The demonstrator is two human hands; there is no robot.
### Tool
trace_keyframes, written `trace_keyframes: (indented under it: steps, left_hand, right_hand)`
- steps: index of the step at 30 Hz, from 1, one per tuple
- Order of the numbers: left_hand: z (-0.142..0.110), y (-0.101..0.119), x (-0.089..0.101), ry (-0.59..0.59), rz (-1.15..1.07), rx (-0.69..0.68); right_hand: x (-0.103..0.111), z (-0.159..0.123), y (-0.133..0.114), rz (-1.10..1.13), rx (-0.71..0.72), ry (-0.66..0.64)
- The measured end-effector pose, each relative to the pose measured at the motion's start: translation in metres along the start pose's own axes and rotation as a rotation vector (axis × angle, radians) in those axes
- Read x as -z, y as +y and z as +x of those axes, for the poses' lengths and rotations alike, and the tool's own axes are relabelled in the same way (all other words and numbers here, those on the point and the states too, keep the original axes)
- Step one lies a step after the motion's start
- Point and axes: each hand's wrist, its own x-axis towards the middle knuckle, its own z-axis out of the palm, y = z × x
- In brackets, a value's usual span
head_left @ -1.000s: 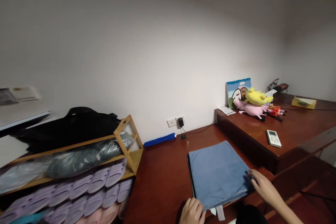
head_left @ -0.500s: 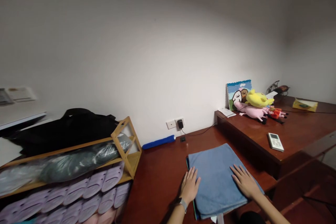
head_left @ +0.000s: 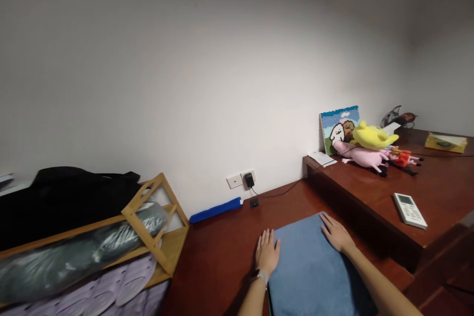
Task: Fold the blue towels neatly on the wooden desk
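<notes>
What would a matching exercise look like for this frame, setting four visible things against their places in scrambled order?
Things
1. flat blue square-cornered cloth
2. white rectangular plastic remote control
3. yellow plush toy
4. black boxy plug

Places
A. at the white rectangular wall plates
B. lying on the pink plush toy
C. between the bare left hand and bare right hand, which lie at its side edges
D. near a corner of the raised reddish-brown wooden surface

Pairs
1-C, 2-D, 3-B, 4-A
</notes>
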Motion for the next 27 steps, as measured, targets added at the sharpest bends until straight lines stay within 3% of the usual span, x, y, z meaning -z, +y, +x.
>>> trace_keyframes:
  steps: [3, 6, 13, 16, 18, 21, 24, 27]
  left_hand:
    - [-0.001, -0.013, -0.016, 0.011, -0.032, 0.074]
    - [-0.001, -0.014, -0.018, 0.002, -0.021, 0.07]
    - [0.001, 0.001, 0.02, -0.078, -0.002, 0.089]
    - [-0.032, 0.012, 0.035, 0.011, -0.01, -0.009]
    - [-0.069, 0.023, 0.037, 0.05, -0.045, -0.202]
    - [-0.128, 0.036, 0.029, -0.012, -0.094, -0.446]
    - [-0.169, 0.037, 0.017, -0.037, -0.08, -0.484]
    - [-0.186, 0.029, 0.009, -0.014, -0.055, -0.456]
  right_hand:
    - [-0.011, -0.004, 0.009, 0.033, 0.005, 0.027]
    - [-0.005, -0.006, 0.01, 0.044, -0.031, -0.017]
    - [0.034, -0.004, -0.008, 0.018, -0.053, -0.115]
    - [0.049, -0.042, -0.002, 0.025, 0.012, -0.075]
    - [0.052, -0.086, 0.011, 0.06, 0.101, -0.013]
    - [0.045, -0.156, 0.032, 0.083, 0.186, 0.028]
    - [0.034, -0.2, 0.043, 0.043, 0.191, 0.033]
    - [0.025, -0.211, 0.04, 0.016, 0.181, 0.108]
